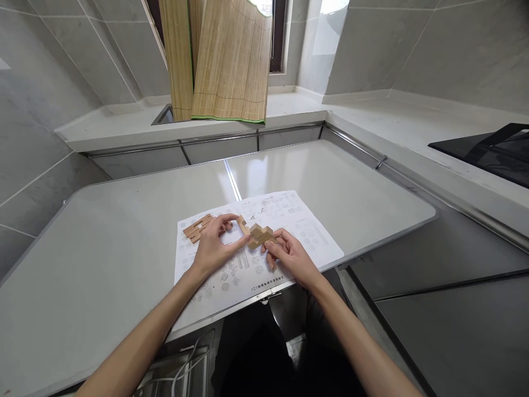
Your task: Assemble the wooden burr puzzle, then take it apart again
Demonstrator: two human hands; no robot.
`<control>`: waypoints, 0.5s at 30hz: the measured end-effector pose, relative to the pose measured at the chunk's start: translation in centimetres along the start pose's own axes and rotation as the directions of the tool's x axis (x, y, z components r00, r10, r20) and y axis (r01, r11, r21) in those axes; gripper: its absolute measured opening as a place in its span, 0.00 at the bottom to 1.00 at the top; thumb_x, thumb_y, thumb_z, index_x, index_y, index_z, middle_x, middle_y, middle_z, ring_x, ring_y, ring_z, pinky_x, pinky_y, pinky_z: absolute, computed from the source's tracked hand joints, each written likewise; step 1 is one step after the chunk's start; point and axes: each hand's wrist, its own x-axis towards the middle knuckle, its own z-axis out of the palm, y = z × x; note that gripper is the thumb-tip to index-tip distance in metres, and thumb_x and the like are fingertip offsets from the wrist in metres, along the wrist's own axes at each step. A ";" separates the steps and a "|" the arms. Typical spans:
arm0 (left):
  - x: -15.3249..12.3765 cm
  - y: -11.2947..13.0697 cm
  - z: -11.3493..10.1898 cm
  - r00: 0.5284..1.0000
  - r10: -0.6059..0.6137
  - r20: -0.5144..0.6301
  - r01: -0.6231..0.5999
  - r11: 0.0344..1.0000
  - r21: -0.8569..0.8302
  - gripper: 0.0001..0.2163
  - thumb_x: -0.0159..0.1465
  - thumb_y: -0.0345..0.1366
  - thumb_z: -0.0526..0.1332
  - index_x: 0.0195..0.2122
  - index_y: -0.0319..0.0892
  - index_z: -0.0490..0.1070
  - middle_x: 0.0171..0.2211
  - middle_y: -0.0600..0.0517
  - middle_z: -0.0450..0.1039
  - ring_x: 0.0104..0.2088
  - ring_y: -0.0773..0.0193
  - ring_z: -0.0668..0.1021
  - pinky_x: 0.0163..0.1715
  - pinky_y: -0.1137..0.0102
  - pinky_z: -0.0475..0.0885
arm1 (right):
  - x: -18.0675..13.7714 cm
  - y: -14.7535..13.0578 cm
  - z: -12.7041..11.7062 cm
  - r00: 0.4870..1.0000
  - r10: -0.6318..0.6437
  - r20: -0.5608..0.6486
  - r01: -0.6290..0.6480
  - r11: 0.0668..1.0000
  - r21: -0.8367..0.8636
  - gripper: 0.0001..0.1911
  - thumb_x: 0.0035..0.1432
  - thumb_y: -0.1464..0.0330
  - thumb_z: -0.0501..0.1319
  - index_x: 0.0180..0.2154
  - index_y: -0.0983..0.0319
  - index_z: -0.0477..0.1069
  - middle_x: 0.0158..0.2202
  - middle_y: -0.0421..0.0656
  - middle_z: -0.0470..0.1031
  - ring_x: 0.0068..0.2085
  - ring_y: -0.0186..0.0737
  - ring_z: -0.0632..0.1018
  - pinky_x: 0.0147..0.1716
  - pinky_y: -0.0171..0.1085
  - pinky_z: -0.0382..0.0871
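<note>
Forearms (138,333) extended, left grip (215,241) pinches a notched stick (242,223), right grip (290,255) a wooden block (261,234); joining, seemingly underway, likely needs careful alignment.

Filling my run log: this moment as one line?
left hand: notched wooden piece | right hand: wooden block cluster | beneath: printed sheet

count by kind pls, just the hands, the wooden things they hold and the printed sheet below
Hands: 2 (left hand, right hand)
Notched wooden bar: 1
Notched wooden block cluster: 1
Printed paper sheet: 1
Total: 5
</note>
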 end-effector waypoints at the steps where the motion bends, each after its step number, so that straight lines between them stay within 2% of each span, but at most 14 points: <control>1: -0.1 -0.1 0.1 0.999 0.044 0.010 -0.045 0.996 0.078 0.21 0.59 0.46 0.75 0.51 0.46 0.76 0.43 0.48 0.78 0.43 0.54 0.79 0.47 0.57 0.76 | 0.0 -0.1 0.0 1.000 0.001 0.001 -0.001 1.000 0.002 0.21 0.65 0.50 0.69 0.39 0.57 0.65 0.35 0.38 0.78 0.25 0.33 0.75 0.29 0.38 0.71; 5: -0.3 -0.9 0.5 0.991 0.122 0.055 -0.131 0.960 0.246 0.21 0.61 0.45 0.73 0.51 0.45 0.74 0.43 0.47 0.78 0.44 0.52 0.79 0.45 0.56 0.77 | 0.0 -0.1 0.1 1.000 0.007 -0.003 -0.007 1.000 0.017 0.22 0.64 0.49 0.69 0.40 0.57 0.65 0.36 0.39 0.78 0.25 0.34 0.76 0.28 0.39 0.71; 10: 0.0 -1.6 0.4 0.993 0.106 0.059 -0.120 0.940 0.319 0.21 0.64 0.49 0.70 0.53 0.44 0.72 0.45 0.45 0.77 0.48 0.48 0.78 0.46 0.55 0.77 | 0.1 0.0 0.1 1.000 -0.005 -0.014 0.006 1.000 0.020 0.21 0.65 0.49 0.69 0.40 0.57 0.66 0.36 0.39 0.78 0.25 0.33 0.75 0.28 0.39 0.72; 12: 0.1 -1.6 0.4 0.989 0.132 0.070 -0.148 0.933 0.327 0.19 0.66 0.48 0.68 0.53 0.44 0.72 0.48 0.45 0.78 0.51 0.47 0.77 0.49 0.53 0.76 | 0.0 0.0 0.1 1.000 -0.004 -0.013 0.004 1.000 0.025 0.21 0.65 0.49 0.69 0.40 0.58 0.67 0.36 0.39 0.78 0.25 0.32 0.75 0.28 0.38 0.71; 15: 0.1 -1.2 0.3 0.967 0.241 0.082 -0.254 0.916 0.311 0.16 0.69 0.44 0.65 0.55 0.45 0.72 0.55 0.44 0.76 0.56 0.46 0.74 0.57 0.50 0.72 | 0.0 -0.1 0.2 1.000 -0.003 -0.013 0.003 1.000 0.026 0.21 0.65 0.49 0.68 0.40 0.58 0.68 0.36 0.39 0.78 0.25 0.32 0.75 0.28 0.38 0.71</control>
